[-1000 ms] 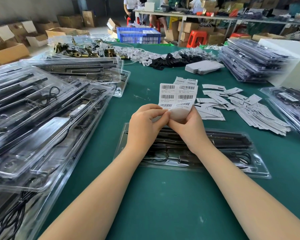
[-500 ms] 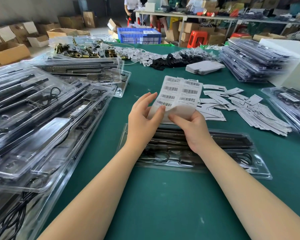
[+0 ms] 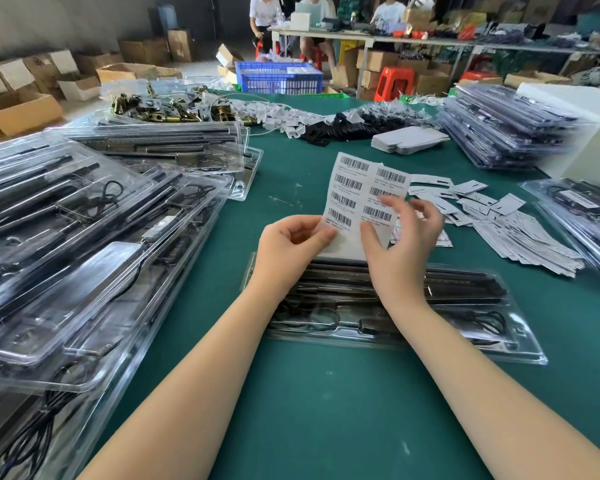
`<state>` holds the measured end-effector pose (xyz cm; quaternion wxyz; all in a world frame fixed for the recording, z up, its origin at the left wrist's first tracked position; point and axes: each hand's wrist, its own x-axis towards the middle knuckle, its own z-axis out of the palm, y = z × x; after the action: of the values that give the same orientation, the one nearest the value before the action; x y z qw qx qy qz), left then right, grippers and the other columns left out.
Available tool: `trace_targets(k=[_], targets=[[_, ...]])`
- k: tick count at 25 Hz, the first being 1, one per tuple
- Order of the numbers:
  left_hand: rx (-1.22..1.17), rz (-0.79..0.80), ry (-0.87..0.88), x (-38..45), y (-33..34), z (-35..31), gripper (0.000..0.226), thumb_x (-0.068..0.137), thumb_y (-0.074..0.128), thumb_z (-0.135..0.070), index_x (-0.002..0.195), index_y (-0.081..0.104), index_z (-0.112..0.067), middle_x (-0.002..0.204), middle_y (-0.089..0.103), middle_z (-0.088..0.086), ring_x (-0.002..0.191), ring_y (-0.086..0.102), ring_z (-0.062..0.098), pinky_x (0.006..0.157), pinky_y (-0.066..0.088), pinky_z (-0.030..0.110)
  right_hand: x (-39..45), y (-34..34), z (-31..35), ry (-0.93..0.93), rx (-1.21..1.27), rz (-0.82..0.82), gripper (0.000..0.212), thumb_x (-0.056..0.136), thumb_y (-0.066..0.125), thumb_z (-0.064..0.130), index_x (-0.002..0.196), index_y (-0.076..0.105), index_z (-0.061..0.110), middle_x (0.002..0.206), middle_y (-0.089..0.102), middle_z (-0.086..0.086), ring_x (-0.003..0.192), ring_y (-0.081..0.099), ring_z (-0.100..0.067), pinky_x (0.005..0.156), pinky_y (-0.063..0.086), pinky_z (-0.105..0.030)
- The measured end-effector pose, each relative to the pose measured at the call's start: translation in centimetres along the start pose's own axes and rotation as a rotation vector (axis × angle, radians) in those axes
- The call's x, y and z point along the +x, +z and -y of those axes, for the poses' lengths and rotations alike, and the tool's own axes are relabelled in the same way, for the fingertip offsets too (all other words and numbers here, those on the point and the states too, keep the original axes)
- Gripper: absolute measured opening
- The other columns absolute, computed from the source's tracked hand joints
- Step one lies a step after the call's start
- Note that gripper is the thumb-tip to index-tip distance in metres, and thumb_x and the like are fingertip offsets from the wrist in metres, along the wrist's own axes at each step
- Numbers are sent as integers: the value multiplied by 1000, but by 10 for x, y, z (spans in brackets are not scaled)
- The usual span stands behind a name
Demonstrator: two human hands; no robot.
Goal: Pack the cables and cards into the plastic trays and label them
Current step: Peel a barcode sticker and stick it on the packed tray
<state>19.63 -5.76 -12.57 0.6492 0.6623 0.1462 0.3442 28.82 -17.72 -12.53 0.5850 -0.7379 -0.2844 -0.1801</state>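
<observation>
Hands (image 3: 347,244) w/ label sheet (image 3: 359,195) — green table (image 3: 326,410); cardboard boxes (image 3: 18,112) behind.

Barcode sheet (image 3: 357,199) print — too small, blurred

I see a green table (image 3: 326,410): closed tray (image 3: 465,327) centre, tray stacks left (image 3: 84,254) and far right (image 3: 499,129), loose cards (image 3: 520,233) right.

A tray (image 3: 465,344) lies on the table (image 3: 326,410); stacked trays (image 3: 84,254) lie left of it, loose cards (image 3: 520,233) behind it to the right.
</observation>
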Motion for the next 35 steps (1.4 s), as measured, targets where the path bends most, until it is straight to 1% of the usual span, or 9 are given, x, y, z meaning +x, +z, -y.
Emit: trace_targets(k=[1, 2, 3, 5, 10, 14, 17, 23, 35], targets=[[3, 19, 13, 0, 0, 0, 15, 84, 72, -8, 93, 73, -19, 88, 76, -4, 82, 70, 8, 76, 53, 19, -1, 1, 2, -100, -118, 10, 25, 83, 74, 19, 107, 68, 22, 120, 51, -5, 107, 46, -13, 97, 31, -14], [9, 40, 24, 0, 1, 0, 15, 87, 69, -6, 97, 73, -17, 91, 75, -4, 84, 69, 7, 78, 53, 19, -2, 1, 4, -146, -207, 43, 18, 83, 74, 26, 100, 73, 23, 114, 58, -1, 108, 47, -19, 96, 32, -25], [25, 57, 34, 0, 1, 0, 18, 89, 65, -5, 102, 72, -15, 94, 74, -3, 87, 69, 7, 80, 52, 19, -3, 1, 7, -151, -258, 78, 15, 83, 74, 33, 97, 75, 26, 109, 64, 4, 108, 50, -23, 93, 33, -35], [70, 83, 53, -1, 2, -1, 20, 90, 63, -3, 104, 71, -16, 95, 74, -3, 89, 68, 6, 83, 52, 19, -4, 0, 12, -137, -271, 114, 16, 82, 73, 39, 95, 76, 30, 103, 68, 12, 107, 53, -22, 89, 32, -41], [62, 75, 58, -1, 2, 0, 12, 87, 68, -8, 89, 70, -19, 86, 74, -5, 82, 69, 5, 76, 51, 17, -7, -1, 14, -224, -243, 110, 12, 84, 71, 36, 93, 76, 30, 98, 72, 15, 100, 61, -17, 89, 30, -43], [56, 114, 56, 0, 3, 2, 16, 88, 66, -3, 89, 69, -19, 85, 73, -8, 82, 69, 4, 74, 50, 14, -8, -1, 13, -197, -217, 107, 16, 81, 73, 36, 93, 77, 27, 96, 74, 12, 100, 59, -19, 88, 25, -38], [63, 121, 79, 0, 1, 2, 22, 89, 64, -1, 90, 70, -22, 85, 74, -10, 84, 69, 4, 76, 50, 15, -8, 0, 13, -227, -238, 78, 17, 80, 72, 37, 92, 78, 26, 92, 75, 10, 95, 60, -21, 85, 21, -34], [85, 105, 90, 1, 1, 3, 24, 88, 64, 0, 90, 72, -23, 85, 75, -10, 82, 70, 4, 75, 51, 13, -8, 1, 11, -335, -364, 41, 10, 85, 69, 34, 89, 77, 28, 86, 72, 13, 87, 61, -19, 81, 22, -33], [165, 102, 90, 1, 2, 3, 31, 88, 63, 1, 86, 69, -29, 82, 72, -20, 84, 67, -2, 78, 48, 12, -8, 1, 11, -217, -251, 100, 14, 90, 64, 26, 85, 75, 21, 88, 72, 9, 91, 61, -19, 84, 26, -37]])
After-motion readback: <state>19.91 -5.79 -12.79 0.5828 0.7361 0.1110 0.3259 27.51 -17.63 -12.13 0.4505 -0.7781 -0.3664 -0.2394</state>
